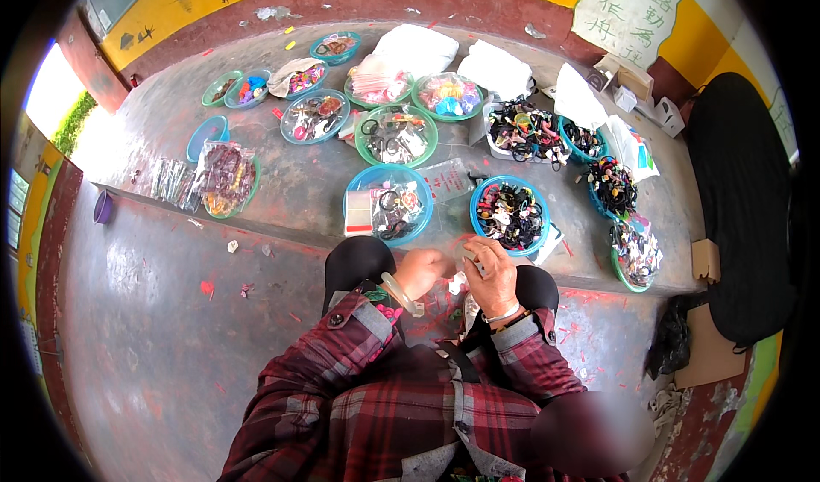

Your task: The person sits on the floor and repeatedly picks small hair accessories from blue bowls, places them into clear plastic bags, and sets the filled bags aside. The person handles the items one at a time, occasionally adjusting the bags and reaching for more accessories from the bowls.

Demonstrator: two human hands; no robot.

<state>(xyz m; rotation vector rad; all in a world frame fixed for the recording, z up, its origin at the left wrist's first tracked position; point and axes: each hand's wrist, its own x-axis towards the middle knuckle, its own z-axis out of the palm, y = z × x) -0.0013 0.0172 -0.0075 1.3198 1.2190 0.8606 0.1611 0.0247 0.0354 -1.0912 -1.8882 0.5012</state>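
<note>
Currently, the round blue bowl (473, 215) of dark bands (510, 213) sits on the raised platform (299, 183) just beyond the right hand (494, 284), the nearer one. Right fingers are bent pinch-wise; the left hand (418, 274) is curled, blurred. Whether either grips anything cannot be told.

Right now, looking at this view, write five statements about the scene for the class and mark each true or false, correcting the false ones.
1. The left hand and right hand are far apart. False: they are close together.
2. A pale bangle circles the left wrist. True.
3. The blue tub just beyond the right hand contains green apples. False: it contains black and coloured pieces.
4. The sleeves are plain white. False: they are red plaid.
5. A black plastic bag lies beside cardboard. True.
</note>
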